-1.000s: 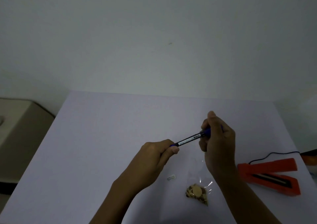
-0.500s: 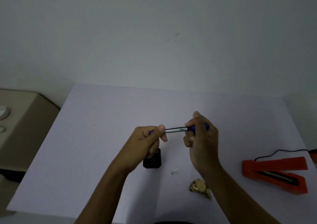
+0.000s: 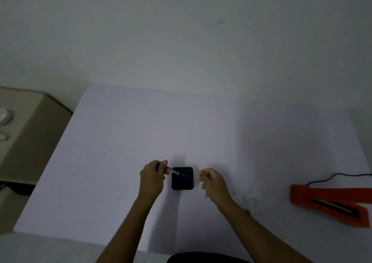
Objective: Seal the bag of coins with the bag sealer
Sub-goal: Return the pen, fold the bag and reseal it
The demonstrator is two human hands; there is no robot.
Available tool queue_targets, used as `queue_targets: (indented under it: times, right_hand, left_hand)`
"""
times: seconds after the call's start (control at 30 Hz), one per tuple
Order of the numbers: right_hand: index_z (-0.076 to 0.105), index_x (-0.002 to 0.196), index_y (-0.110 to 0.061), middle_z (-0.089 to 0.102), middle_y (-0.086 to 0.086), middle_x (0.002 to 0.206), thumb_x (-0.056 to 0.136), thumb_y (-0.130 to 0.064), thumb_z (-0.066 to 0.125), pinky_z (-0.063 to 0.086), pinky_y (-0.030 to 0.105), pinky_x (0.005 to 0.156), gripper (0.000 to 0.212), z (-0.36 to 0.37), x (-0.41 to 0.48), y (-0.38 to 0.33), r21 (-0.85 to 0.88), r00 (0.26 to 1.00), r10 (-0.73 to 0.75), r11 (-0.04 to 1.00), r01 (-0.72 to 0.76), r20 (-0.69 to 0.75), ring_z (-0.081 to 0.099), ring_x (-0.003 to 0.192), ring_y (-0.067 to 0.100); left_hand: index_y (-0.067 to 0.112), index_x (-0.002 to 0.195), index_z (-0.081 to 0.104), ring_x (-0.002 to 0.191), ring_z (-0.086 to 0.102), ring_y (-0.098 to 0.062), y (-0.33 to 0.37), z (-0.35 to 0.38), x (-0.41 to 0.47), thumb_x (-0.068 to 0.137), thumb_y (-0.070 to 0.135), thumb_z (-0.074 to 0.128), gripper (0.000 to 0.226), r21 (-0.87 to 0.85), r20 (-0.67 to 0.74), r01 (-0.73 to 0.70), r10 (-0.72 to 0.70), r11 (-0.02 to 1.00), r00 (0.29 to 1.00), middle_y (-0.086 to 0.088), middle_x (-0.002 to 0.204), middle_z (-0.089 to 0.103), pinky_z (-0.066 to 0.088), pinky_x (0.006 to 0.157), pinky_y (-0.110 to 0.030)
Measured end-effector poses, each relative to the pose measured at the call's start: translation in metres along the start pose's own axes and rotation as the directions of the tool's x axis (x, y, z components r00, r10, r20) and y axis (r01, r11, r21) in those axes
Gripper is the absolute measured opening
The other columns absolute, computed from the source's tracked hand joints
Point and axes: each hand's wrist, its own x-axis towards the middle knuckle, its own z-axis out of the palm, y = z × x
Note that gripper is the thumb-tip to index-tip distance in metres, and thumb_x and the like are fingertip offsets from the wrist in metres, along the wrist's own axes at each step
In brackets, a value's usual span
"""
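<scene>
The pen, gripped at both ends half a second ago, is now in the left hand alone, its tip angled down over a black holder standing on the bench. The right hand has let go and hangs just at 3 o'clock of the holder, its fingers loosely curled around nothing. This looks like the pen being put away, which would free both hands for the sealing itself.

That step is not yet begun. The clear bag lies flat on the bench at about 4 o'clock from the right hand, faint and hard to make out; the coins are hidden behind the right forearm in this view. The orange sealer sits well apart at 3 o'clock, near the bench's right edge, its jaws splayed and its cord trailing off right. The right hand is the nearer one to reach for the bag once the pen is dropped.
</scene>
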Motion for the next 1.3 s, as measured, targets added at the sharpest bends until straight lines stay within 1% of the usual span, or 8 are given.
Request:
queue_targets:
  times: [0.2, 0.4, 0.53, 0.67, 0.8, 0.93, 1.1, 1.3]
  right_hand:
    - [0.063, 0.107, -0.014, 0.064, 0.0, 0.097, 0.096, -0.019, 0.056, 0.044, 0.021, 0.068, 0.015, 0.019, 0.02, 0.028, -0.16, 1.0, 0.026, 0.987, -0.028, -0.012, 0.061, 0.089, 0.017]
    - [0.06, 0.106, -0.016, 0.065, 0.006, 0.095, 0.098, -0.021, 0.052, 0.054, 0.035, 0.071, 0.012, 0.033, 0.025, 0.036, -0.165, 0.997, 0.061, 0.985, -0.055, 0.035, 0.061, 0.082, 0.019]
    - [0.062, 0.11, -0.008, 0.068, 0.015, 0.097, 0.099, -0.017, 0.05, 0.054, 0.025, 0.054, 0.018, 0.034, 0.03, 0.032, -0.074, 0.993, 0.11, 0.992, -0.106, 0.051, 0.062, 0.069, 0.016]
    - [0.065, 0.11, -0.006, 0.068, 0.013, 0.101, 0.1, -0.012, 0.045, 0.057, 0.022, 0.059, 0.023, 0.035, 0.041, 0.024, -0.015, 0.992, 0.113, 0.994, -0.112, 0.062, 0.066, 0.076, 0.018]
    - [0.067, 0.111, -0.008, 0.071, 0.012, 0.104, 0.1, -0.013, 0.047, 0.061, 0.031, 0.07, 0.024, 0.038, 0.065, 0.002, 0.096, 0.992, 0.115, 0.988, -0.119, 0.045, 0.07, 0.088, 0.024]
    - [0.067, 0.115, -0.011, 0.07, 0.011, 0.107, 0.097, -0.008, 0.045, 0.062, 0.037, 0.077, 0.029, 0.043, 0.1, -0.032, 0.13, 0.994, 0.103, 0.986, -0.107, 0.042, 0.069, 0.091, 0.025]
    - [0.064, 0.117, -0.013, 0.069, 0.013, 0.106, 0.093, -0.002, 0.04, 0.06, 0.047, 0.083, 0.036, 0.049, 0.143, -0.077, 0.089, 0.998, 0.062, 0.994, -0.063, 0.019, 0.068, 0.096, 0.031]
    - [0.063, 0.122, -0.01, 0.067, 0.012, 0.105, 0.089, 0.003, 0.041, 0.058, 0.05, 0.085, 0.041, 0.054, 0.172, -0.107, 0.062, 0.999, 0.046, 0.997, -0.046, 0.0, 0.066, 0.091, 0.03]
  left_hand:
    - [0.01, 0.071, 0.06, 0.055, 0.057, -0.014, -0.04, 0.034, 0.011, 0.1, 0.025, 0.047, 0.035, 0.195, 0.126, -0.006, -0.019, 0.981, 0.992, -0.005, 0.066, 0.067, 0.041, 0.054, -0.02]
    - [0.019, 0.087, 0.052, 0.068, 0.059, -0.015, -0.058, 0.052, 0.013, 0.099, 0.031, 0.047, 0.018, 0.302, 0.039, 0.001, -0.013, 0.953, 0.999, 0.0, 0.079, 0.061, 0.044, 0.053, -0.025]
    - [0.021, 0.098, 0.045, 0.081, 0.061, -0.017, -0.062, 0.06, 0.016, 0.098, 0.027, 0.05, 0.008, 0.182, 0.053, 0.049, -0.06, 0.982, 0.997, -0.005, 0.097, 0.06, 0.051, 0.061, -0.023]
    - [0.016, 0.107, 0.052, 0.085, 0.061, -0.014, -0.059, 0.063, 0.023, 0.097, 0.021, 0.053, 0.011, 0.052, 0.117, 0.072, -0.078, 0.996, 0.99, -0.005, 0.103, 0.065, 0.047, 0.063, -0.013]
    - [0.01, 0.12, 0.057, 0.094, 0.057, -0.011, -0.039, 0.059, 0.051, 0.097, 0.017, 0.053, 0.024, 0.027, 0.132, 0.032, -0.035, 0.999, 0.991, 0.004, 0.105, 0.06, 0.039, 0.068, -0.007]
    - [0.009, 0.117, 0.057, 0.094, 0.055, -0.014, -0.012, 0.057, 0.094, 0.098, 0.016, 0.048, 0.023, 0.064, 0.151, -0.025, 0.015, 0.998, 0.988, 0.003, 0.104, 0.058, 0.039, 0.076, -0.021]
    - [0.005, 0.099, 0.055, 0.085, 0.056, -0.022, 0.016, 0.059, 0.147, 0.096, 0.013, 0.044, 0.013, 0.106, 0.137, -0.053, 0.038, 0.993, 0.99, -0.006, 0.094, 0.06, 0.037, 0.06, -0.024]
    - [0.002, 0.102, 0.054, 0.082, 0.053, -0.02, 0.04, 0.062, 0.181, 0.095, 0.008, 0.042, 0.015, 0.08, 0.115, -0.041, 0.032, 0.996, 0.993, -0.006, 0.093, 0.057, 0.035, 0.055, -0.018]
